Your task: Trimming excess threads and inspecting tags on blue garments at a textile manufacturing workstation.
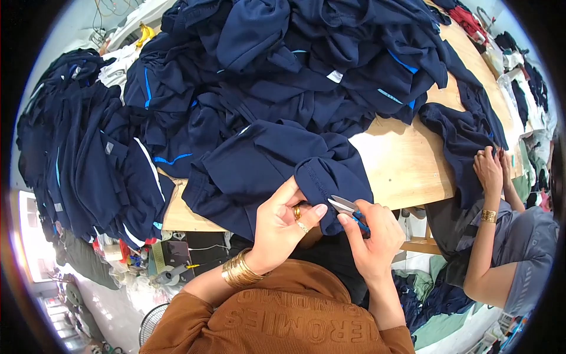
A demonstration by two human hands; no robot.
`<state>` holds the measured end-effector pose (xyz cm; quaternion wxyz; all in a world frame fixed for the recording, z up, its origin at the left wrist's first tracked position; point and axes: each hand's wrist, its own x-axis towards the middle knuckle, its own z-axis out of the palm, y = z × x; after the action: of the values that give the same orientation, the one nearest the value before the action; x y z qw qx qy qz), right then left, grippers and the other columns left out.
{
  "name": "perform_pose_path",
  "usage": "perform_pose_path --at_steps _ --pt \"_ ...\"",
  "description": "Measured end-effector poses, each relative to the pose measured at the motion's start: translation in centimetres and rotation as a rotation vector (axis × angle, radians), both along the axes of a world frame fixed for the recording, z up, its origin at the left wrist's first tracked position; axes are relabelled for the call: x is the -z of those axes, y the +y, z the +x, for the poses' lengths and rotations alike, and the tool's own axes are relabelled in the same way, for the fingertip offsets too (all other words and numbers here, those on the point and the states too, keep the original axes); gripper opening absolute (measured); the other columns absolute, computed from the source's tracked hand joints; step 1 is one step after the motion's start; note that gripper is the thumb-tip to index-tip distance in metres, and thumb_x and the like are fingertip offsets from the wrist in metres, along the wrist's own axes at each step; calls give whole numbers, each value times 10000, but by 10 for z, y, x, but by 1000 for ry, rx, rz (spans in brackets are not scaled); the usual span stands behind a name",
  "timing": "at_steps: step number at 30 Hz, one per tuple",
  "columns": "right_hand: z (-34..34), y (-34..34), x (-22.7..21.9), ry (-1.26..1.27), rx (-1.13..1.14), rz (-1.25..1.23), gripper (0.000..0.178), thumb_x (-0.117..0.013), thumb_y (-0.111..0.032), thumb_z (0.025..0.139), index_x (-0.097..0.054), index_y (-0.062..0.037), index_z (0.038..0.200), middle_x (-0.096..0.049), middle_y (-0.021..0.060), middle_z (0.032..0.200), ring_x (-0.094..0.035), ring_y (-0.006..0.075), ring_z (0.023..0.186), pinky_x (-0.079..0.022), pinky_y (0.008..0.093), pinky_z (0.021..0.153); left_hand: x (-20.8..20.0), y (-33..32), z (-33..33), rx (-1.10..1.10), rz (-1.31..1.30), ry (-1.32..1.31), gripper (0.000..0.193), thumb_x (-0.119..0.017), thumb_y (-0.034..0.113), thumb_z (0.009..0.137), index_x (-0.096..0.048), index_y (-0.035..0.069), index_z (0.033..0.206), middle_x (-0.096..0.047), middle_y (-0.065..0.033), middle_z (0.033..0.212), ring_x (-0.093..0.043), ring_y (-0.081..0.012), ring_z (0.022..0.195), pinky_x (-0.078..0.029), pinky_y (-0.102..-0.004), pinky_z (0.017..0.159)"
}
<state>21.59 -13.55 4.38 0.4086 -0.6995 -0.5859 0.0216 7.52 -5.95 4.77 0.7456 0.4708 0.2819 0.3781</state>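
A navy garment lies across the table's near edge, with a folded part that bears raised stitched marks lifted toward me. My left hand, with gold rings and bangles, is closed on this lifted part. In my right hand is a pair of small thread snips with blue handles. Their pale pointed blades lie against the fabric beside the stitched marks, to the right of my left fingers. Whether any thread is between the blades is too small to tell.
A large pile of navy garments covers the far side of the wooden table. More navy clothes hang over its left end. At the right, a co-worker's hands handle another navy piece. A fan stands low at left.
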Motion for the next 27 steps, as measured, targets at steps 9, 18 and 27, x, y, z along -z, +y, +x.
perform_pose_path --at_steps 9,18,27 --pt "2 -1 1 -28 7 19 232 -717 -172 705 -599 -24 839 -519 51 641 -460 195 522 -353 285 480 0 -1 0 -4 2 24 433 -552 -64 829 -406 -71 1237 -553 -110 1100 -531 -112 981 -436 -230 852" --pt "3 -3 1 -74 13 11 225 -712 -180 713 -602 -32 842 -527 49 653 -469 196 537 -361 287 492 0 -2 1 8 50 35 448 -559 -59 827 -399 -64 1245 -556 -109 1097 -532 -108 972 -435 -226 847" --pt "2 -7 3 725 -16 -33 182 -666 -82 765 -592 33 885 -563 22 713 -469 69 619 -381 191 572 -2 -3 1 20 -4 58 458 -551 -66 828 -390 -60 1257 -556 -110 1097 -531 -105 966 -434 -227 845"
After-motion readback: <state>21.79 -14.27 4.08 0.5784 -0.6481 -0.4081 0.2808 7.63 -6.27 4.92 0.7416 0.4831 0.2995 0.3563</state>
